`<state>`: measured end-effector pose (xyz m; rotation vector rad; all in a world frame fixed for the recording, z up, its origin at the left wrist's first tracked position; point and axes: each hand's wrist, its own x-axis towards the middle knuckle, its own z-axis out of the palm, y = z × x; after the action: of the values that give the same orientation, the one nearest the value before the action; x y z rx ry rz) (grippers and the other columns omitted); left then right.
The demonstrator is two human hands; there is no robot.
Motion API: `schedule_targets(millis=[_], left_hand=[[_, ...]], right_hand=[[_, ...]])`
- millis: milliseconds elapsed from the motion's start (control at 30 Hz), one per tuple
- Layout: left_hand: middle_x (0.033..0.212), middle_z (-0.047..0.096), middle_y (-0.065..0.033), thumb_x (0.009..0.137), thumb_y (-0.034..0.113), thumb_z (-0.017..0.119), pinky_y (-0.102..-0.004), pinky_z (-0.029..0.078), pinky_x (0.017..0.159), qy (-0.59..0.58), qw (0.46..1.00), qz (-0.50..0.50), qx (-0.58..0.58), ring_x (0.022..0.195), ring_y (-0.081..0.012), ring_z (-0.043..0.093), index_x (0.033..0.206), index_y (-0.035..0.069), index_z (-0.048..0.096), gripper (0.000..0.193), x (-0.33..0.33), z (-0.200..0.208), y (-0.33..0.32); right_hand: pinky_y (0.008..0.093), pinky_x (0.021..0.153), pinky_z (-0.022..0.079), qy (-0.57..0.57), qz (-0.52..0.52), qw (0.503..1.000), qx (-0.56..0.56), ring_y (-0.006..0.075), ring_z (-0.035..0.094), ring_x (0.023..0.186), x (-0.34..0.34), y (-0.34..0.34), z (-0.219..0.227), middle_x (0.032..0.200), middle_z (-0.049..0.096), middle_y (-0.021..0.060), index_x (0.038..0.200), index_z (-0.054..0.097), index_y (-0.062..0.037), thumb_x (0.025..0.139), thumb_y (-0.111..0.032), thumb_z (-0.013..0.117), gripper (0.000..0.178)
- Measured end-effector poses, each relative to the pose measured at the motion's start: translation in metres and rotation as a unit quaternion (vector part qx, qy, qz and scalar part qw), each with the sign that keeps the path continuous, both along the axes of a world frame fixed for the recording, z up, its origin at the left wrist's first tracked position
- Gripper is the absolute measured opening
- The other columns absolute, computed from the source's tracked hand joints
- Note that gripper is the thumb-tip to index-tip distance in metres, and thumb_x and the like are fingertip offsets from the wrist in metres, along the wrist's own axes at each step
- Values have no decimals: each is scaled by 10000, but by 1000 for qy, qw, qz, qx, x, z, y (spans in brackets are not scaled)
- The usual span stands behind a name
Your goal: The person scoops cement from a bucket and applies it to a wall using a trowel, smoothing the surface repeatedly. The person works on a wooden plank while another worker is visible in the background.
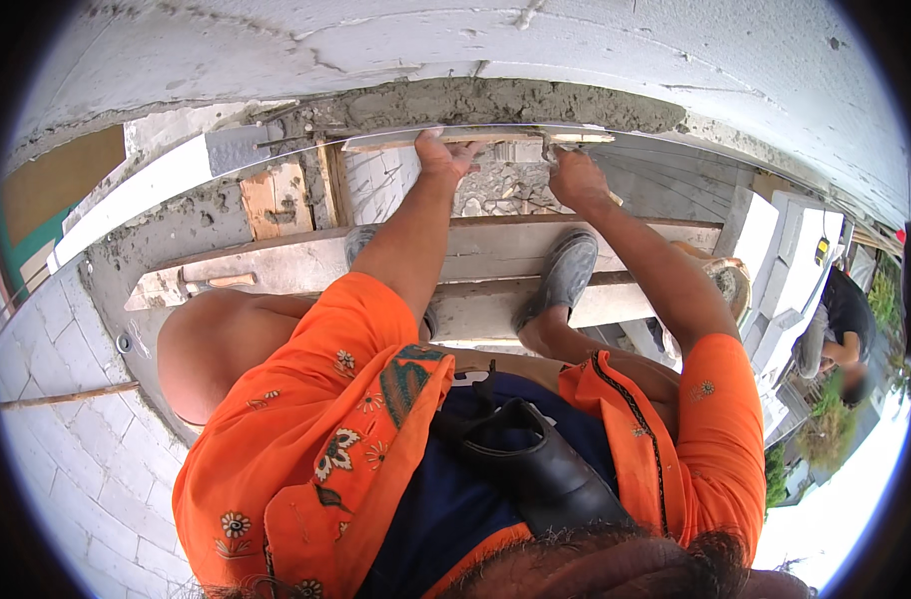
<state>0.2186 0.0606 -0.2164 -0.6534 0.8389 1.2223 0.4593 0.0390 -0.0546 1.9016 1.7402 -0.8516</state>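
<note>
A narrow wooden board (385, 142) lies along the lower edge of a wet grey mortar strip (475, 103), under a white wall. My left hand (443, 155) grips the board's near edge, with the thumb up against it and the fingers below. My right hand (578, 180) is closed beside the board's right part, around a small greyish thing mostly hidden by the fingers. A taut, pale string line runs along the board and the mortar. Between my hands, a gap shows grey rubble (505, 187) below.
My grey shoes (565, 270) rest on wooden planks (305, 262). A wooden-handled tool (221, 282) lies on the left plank. At right stand a mortar-smeared bucket (730, 285) and white blocks (790, 260). Another person (840, 324) bends down beyond them. A stick (71, 396) lies left.
</note>
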Motion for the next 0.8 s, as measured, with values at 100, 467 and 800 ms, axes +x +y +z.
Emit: schedule_targets(millis=[100,467,800], left_hand=[[1761,213,-282,1058,339,438,-814,182,1271,-5,1000,3,-5,1631,-546,193,1697,17,214,750,-2,1,0],[1775,234,-232,1056,258,380,-780,188,1299,-26,1000,-7,8,1653,-480,203,1698,19,243,698,0,45,8],[1777,249,-250,1067,311,325,-811,222,1272,-17,1000,-16,-13,1641,-512,221,1707,-18,231,726,5,19,12]], right_hand=[[552,1081,563,-1,5,1000,5,458,681,1259,24,-4,13,1344,677,258,1479,624,-119,1031,-212,608,458],[548,1060,546,-15,-30,999,26,441,691,1221,95,-38,203,1322,722,243,1471,642,-75,1030,-215,632,463],[536,1076,536,-314,-358,879,8,420,700,1255,228,-237,341,1326,748,227,1452,683,-128,1037,-380,617,490]])
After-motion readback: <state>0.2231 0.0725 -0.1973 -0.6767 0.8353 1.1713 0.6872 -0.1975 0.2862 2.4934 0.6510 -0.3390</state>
